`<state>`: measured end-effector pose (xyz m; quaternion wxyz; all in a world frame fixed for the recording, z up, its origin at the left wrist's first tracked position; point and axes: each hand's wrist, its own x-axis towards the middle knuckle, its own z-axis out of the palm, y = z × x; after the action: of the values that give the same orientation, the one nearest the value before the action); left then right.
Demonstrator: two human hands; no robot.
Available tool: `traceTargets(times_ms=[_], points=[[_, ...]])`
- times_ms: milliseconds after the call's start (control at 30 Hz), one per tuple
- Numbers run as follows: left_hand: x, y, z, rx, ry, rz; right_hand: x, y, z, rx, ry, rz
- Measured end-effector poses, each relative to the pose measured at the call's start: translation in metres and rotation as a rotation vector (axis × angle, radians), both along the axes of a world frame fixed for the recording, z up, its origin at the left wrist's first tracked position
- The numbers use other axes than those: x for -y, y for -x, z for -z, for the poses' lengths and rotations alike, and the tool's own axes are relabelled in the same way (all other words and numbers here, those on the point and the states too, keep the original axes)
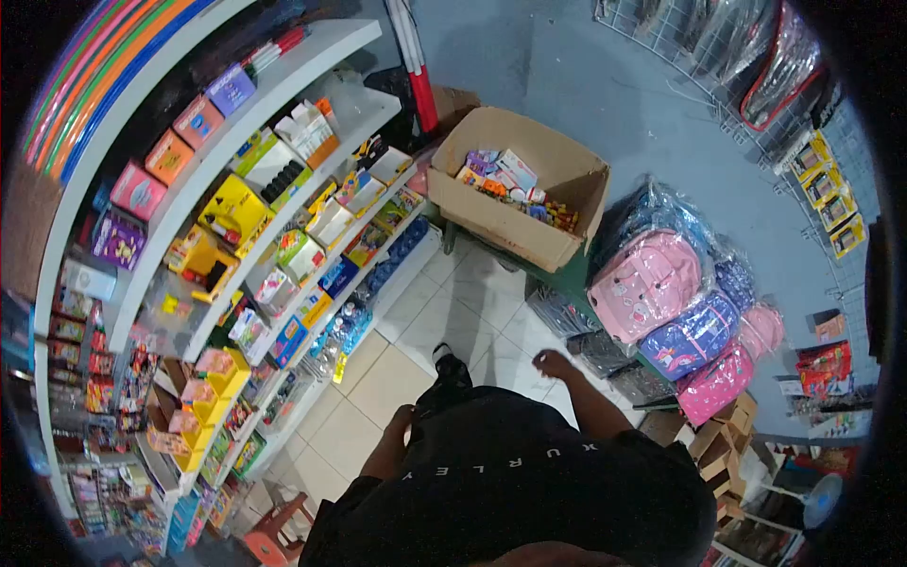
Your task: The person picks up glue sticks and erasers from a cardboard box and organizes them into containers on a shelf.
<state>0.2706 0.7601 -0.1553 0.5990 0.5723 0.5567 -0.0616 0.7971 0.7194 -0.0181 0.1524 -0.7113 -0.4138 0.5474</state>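
My right hand [555, 365] hangs beside my body over the tiled floor [510, 326], its fingers loosely bent and slightly apart, with nothing seen in it. Close to my left hip is my left hand [402, 418]; its fingers are mostly hidden, so their state does not show. In front of me stands an open cardboard box [501, 224] holding several small colourful packages [515, 172]. Nearest to my right hand are plastic-wrapped school backpacks, among them a pink one [650, 282] and a blue one [694, 333].
Curved white shelves [345, 45] packed with small boxed stationery run along my left. Wire racks [704, 94] with wrapped goods hang on the blue wall ahead and right. Opened cartons [726, 449] and a fan [820, 499] are at the lower right. A red-and-white pole [421, 94] leans near the box.
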Motion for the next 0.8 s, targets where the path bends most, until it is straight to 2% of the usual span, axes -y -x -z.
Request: traceTargets(times_ms=[33,100,133,167,233,267,300,333,367,400,433,467,500,533,567,600,667,733,800], points=[[-0.025,0.002,0.012,0.044,0.027,-0.03,0.003,0.003,0.021,0.009,0.054,-0.13],[-0.066,-0.007,-0.042,-0.152,-0.068,0.121,-0.003,0.023,0.006,0.039,0.202,-0.235],[-0.089,-0.017,-0.086,-0.25,-0.109,0.197,0.005,0.028,0.036,0.256,-0.101,-0.398],[-0.116,-0.004,-0.035,-0.21,-0.028,0.324,-0.011,0.033,0.025,0.255,-0.033,-0.285],[-0.161,0.025,0.003,0.092,0.166,-0.003,-0.036,0.03,0.021,0.287,0.021,-0.125],[-0.189,0.032,0.011,0.174,0.24,-0.034,-0.056,0.027,0.007,0.309,0.001,-0.125],[-0.209,0.023,-0.009,-0.009,0.069,0.071,-0.074,0.022,0.005,0.303,0.025,-0.168],[-0.227,0.032,-0.004,0.124,-0.019,0.047,-0.097,0.022,-0.009,0.278,0.033,-0.179],[-0.244,0.04,0.003,0.258,-0.106,0.031,-0.119,0.019,-0.019,0.124,0.089,-0.149],[-0.254,0.02,-0.038,0.201,0.092,-0.371,-0.141,0.021,-0.028,0.193,-0.11,-0.241],[-0.267,0.013,-0.06,0.177,0.044,-0.34,-0.166,0.027,-0.053,0.245,-0.184,-0.279],[-0.275,0.004,-0.075,0.156,-0.003,-0.309,-0.185,0.02,-0.039,0.253,-0.196,-0.371],[-0.281,0.0,-0.081,0.206,0.025,-0.418,-0.21,0.025,-0.049,0.271,-0.069,-0.349],[-0.283,-0.006,-0.087,0.152,0.01,-0.412,-0.227,0.026,-0.039,0.263,-0.149,-0.327],[-0.283,-0.009,-0.09,0.133,0.02,-0.399,-0.25,0.033,-0.066,0.233,-0.119,-0.358],[-0.281,-0.012,-0.092,0.113,0.026,-0.388,-0.263,0.035,-0.055,0.185,-0.274,-0.335],[-0.27,-0.018,-0.081,-0.001,0.088,-0.334,-0.295,0.04,-0.053,0.061,-0.312,-0.36],[-0.246,0.007,-0.023,0.485,0.503,-0.571,-0.326,0.044,-0.081,-0.008,-0.338,-0.362],[-0.221,-0.012,-0.044,0.054,0.159,-0.124,-0.349,0.04,-0.111,-0.026,-0.384,-0.331]])
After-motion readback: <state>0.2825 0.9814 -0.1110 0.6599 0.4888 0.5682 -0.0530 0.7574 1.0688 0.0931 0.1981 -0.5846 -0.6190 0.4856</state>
